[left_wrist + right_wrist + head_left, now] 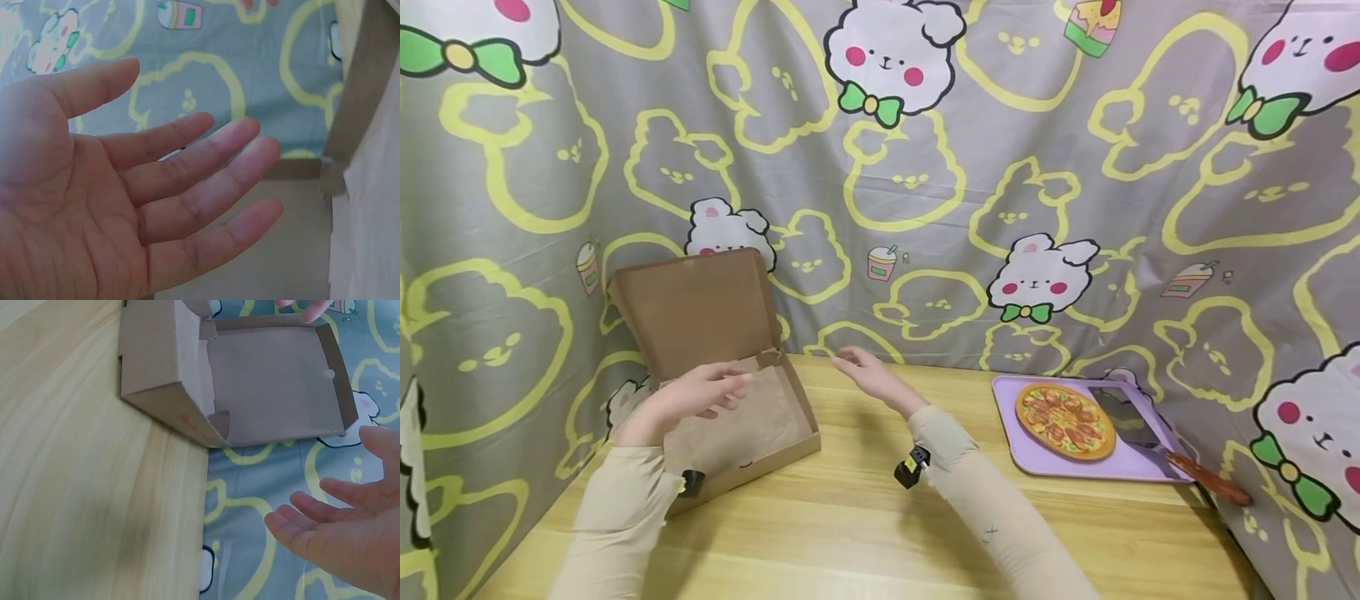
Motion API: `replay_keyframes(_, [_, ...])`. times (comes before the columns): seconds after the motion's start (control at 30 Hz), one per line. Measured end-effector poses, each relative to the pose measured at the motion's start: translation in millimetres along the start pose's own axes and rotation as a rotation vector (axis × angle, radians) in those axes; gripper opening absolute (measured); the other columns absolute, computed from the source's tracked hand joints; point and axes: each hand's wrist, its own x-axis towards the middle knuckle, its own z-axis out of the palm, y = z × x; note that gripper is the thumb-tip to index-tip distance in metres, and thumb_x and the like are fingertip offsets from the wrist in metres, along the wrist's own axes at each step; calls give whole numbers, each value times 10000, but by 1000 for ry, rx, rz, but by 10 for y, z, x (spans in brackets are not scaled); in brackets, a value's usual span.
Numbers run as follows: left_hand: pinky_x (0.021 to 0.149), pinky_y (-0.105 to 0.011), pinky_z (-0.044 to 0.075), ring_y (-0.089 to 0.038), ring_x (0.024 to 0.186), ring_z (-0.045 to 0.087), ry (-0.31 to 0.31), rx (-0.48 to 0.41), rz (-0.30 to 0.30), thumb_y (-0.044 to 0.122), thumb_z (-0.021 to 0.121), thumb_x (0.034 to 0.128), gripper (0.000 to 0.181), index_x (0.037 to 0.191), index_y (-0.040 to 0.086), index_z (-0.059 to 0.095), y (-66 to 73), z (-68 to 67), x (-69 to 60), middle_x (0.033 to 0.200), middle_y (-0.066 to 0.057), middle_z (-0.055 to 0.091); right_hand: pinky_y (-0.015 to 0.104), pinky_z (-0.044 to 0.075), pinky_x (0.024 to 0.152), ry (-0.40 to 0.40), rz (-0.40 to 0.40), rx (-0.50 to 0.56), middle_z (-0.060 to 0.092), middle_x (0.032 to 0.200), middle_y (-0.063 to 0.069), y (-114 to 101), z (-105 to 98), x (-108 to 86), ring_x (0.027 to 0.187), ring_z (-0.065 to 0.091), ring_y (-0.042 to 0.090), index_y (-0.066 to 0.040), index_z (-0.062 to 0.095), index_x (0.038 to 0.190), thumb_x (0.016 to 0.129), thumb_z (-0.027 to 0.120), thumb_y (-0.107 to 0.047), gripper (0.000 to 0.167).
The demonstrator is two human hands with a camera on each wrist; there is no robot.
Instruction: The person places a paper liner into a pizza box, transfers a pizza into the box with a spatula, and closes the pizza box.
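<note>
A brown cardboard pizza box [741, 421] stands on the table with its lid [700, 312] raised against the curtain. Brown paper lines its inside. Over the box's left part hovers my left hand [700, 395], fingers loosely spread and holding nothing; the left wrist view shows its bare palm [69, 212]. My right hand [877, 379] is in the air to the right of the box, apart from it, with relaxed fingers and nothing in them. In the right wrist view its fingers [312, 515] are slightly bent beside the open box [162, 369].
At the right, a purple tray [1026, 458] carries a pizza [1066, 422] and a pizza server with a metal blade [1126, 417] and wooden handle [1210, 477] jutting past the tray's edge. A patterned curtain [925, 275] encloses the wooden table [820, 533] at the back and sides.
</note>
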Motion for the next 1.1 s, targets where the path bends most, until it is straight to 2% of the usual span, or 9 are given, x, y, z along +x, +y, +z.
replay_keyframes(0.27, [923,-533,504,-386,1185,580,48,-22,47,396,464,1022,572,1418,-14,416,42,222,159,1320,-268,558,507,408,1082,91,6,-42,459,1465,175,214,-195,-337,1342,457,343,-124,375,1482,1011,468,-448,579])
replay_keyframes(0.37, [944,-555,491,-427,1229,541,67,-37,77,383,451,1030,563,1423,-18,415,50,311,230,1358,-283,527,519,387,1097,129,21,-64,445,1478,185,287,-268,-480,1355,442,357,-120,368,1488,1012,473,-438,583])
replay_keyframes(0.6, [990,-518,479,-442,1303,473,110,-161,104,388,472,1020,563,1420,-5,422,91,504,349,1430,-249,477,560,355,1108,206,-1,-85,436,1476,225,410,-416,-801,1365,405,429,-83,394,1470,1006,517,-365,556])
replay_keyframes(0.77, [999,-523,475,-417,1282,493,140,-210,113,364,484,1018,535,1405,-3,440,163,659,460,1396,-245,506,565,376,1088,267,-26,-138,444,1459,249,538,-538,-990,1342,419,445,-4,410,1442,1004,533,-300,543])
replay_keyframes(0.93, [996,-526,471,-408,1274,505,156,-241,135,340,481,1021,500,1397,11,462,256,795,574,1387,-239,519,567,381,1084,302,-13,-210,426,1469,264,606,-684,-1200,1357,405,430,7,400,1445,1007,526,-294,547])
replay_keyframes(1.1, [953,-473,496,-369,1232,555,187,-299,138,311,497,1019,446,1369,33,500,363,941,689,1346,-213,567,579,383,1078,335,-28,-262,415,1472,272,636,-813,-1392,1358,396,445,9,393,1450,1003,530,-304,562])
